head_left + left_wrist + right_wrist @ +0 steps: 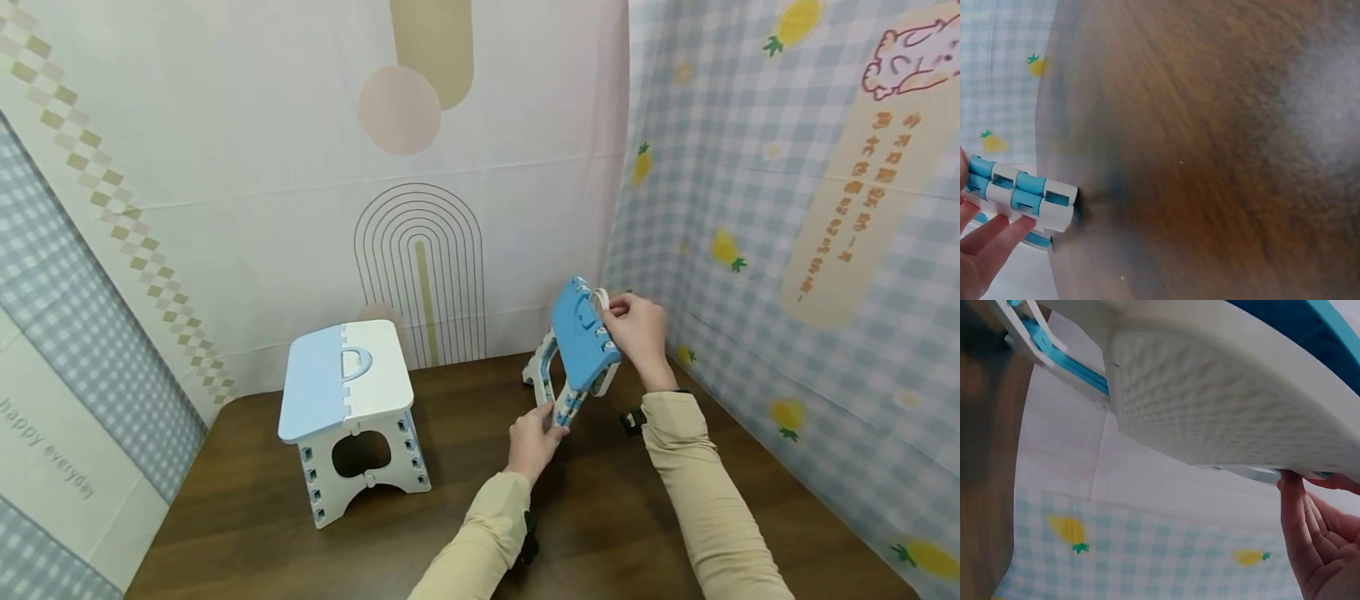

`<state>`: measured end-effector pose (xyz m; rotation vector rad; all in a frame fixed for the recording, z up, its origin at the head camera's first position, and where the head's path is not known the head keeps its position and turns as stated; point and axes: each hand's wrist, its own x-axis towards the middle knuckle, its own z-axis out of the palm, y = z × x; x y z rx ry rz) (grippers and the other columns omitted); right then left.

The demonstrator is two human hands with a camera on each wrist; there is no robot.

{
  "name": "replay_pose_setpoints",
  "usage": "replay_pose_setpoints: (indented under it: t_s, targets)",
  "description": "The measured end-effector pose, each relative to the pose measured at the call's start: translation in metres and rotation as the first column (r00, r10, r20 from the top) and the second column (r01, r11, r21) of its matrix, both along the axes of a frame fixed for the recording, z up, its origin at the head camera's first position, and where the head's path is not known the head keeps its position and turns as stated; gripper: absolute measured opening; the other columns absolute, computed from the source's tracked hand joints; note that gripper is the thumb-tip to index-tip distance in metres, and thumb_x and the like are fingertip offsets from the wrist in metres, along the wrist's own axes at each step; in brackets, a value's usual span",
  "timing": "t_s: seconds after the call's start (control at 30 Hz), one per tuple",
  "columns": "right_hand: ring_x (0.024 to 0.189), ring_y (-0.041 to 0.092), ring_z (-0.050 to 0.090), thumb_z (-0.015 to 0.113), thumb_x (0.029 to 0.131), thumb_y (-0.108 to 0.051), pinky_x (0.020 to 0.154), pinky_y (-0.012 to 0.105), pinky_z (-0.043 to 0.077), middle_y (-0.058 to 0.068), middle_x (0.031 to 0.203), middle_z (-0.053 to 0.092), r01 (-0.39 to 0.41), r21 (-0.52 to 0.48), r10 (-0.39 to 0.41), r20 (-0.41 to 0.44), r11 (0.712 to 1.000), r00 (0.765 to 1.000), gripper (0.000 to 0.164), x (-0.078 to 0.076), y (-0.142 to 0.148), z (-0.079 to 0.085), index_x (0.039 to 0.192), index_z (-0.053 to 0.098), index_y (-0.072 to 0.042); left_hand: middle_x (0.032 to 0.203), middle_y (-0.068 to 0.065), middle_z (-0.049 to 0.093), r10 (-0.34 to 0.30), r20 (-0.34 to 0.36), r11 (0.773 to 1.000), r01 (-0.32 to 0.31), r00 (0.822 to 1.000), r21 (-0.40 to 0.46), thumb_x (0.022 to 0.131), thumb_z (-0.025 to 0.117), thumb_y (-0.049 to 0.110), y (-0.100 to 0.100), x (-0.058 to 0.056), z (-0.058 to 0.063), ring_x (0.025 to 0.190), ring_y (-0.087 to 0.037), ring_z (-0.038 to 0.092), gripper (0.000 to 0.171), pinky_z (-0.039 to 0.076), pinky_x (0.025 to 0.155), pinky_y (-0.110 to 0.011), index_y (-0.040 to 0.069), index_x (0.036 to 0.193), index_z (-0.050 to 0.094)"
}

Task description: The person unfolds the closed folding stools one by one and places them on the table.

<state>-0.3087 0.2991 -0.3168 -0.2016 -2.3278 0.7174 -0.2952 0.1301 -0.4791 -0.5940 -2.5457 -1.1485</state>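
A partly folded blue and white folding step stool (577,337) is tilted, its seat halves folded together and raised above the tabletop. My left hand (531,442) holds its legs low on the near side. In the left wrist view the fingers (1007,240) lie along the blue and white hinged leg (1032,190). My right hand (637,332) pinches the seat near the white handle (602,298). The right wrist view shows the thumb and fingers of the right hand (1325,544) at the edge of the white textured seat half (1210,394).
An unfolded light blue and white folding stool (375,367) stands upright on the left of the brown wooden table (465,517). A patterned white cloth (262,150) hangs behind, and a checked pineapple cloth (750,333) hangs along the right side.
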Motion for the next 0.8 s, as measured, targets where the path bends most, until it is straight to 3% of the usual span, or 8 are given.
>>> replay_pose_setpoints:
  t_s: [0.17, 0.37, 0.8]
  targets:
    - [0.069, 0.027, 0.064, 0.058, 0.082, -0.016, 0.064, 0.039, 0.051, 0.016, 0.082, 0.068, -0.038, -0.053, 0.034, -0.066, 0.998, 0.997, 0.021, -0.006, -0.015, 0.001, 0.094, 0.067, 0.000, 0.096, 0.003, 0.069, 0.016, -0.012, 0.999, -0.015, 1.000, 0.047, 0.076, 0.068, 0.033, -0.002, -0.001, -0.006, 0.081, -0.013, 0.065, 0.041, 0.051, 0.075, -0.033, 0.021, 0.115, 0.062]
    - [0.068, 0.027, 0.064, 0.059, 0.081, -0.013, 0.064, 0.039, 0.051, 0.016, 0.080, 0.068, -0.076, -0.027, 0.073, -0.102, 0.997, 0.992, 0.020, -0.008, -0.024, 0.004, 0.092, 0.067, 0.000, 0.093, 0.003, 0.069, 0.026, -0.025, 0.997, -0.024, 0.999, 0.079, 0.077, 0.067, 0.034, -0.004, 0.000, -0.010, 0.077, -0.012, 0.065, 0.039, 0.052, 0.068, -0.029, 0.021, 0.114, 0.062]
    - [0.069, 0.022, 0.061, 0.060, 0.082, -0.015, 0.062, 0.032, 0.050, 0.013, 0.081, 0.067, -0.181, -0.120, 0.163, -0.141, 0.976, 0.976, 0.019, -0.017, -0.038, -0.002, 0.095, 0.066, -0.002, 0.096, -0.001, 0.070, 0.027, 0.096, 0.979, -0.045, 0.995, 0.200, 0.078, 0.067, 0.034, -0.004, 0.002, -0.012, 0.081, -0.012, 0.067, 0.042, 0.052, 0.076, -0.032, 0.020, 0.117, 0.060]
